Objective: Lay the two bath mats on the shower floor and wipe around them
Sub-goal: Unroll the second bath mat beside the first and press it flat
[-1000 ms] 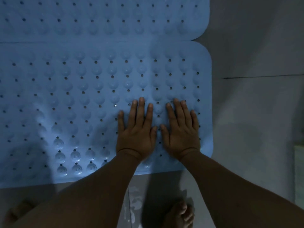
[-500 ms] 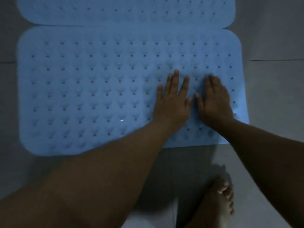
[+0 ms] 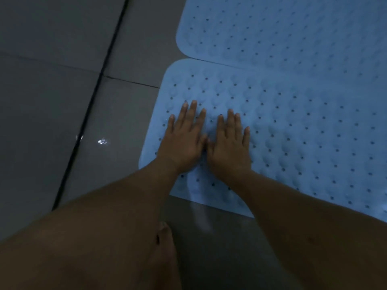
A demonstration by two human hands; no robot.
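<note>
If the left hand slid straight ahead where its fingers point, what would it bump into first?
Probably nothing: the left hand would slide along the near mat's bumps, then reach the far mat's edge.

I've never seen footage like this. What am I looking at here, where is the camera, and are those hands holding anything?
There is no machine here: a person wears a camera on the head, so you look down along both arms. The left hand and right hand lie flat, side by side, pressing on the near mat, a blue rubber sheet with bumps and small holes. A second mat lies just beyond it, edge to edge. Both sit on the grey tiled floor. Neither hand holds anything. A bare foot shows below.
</note>
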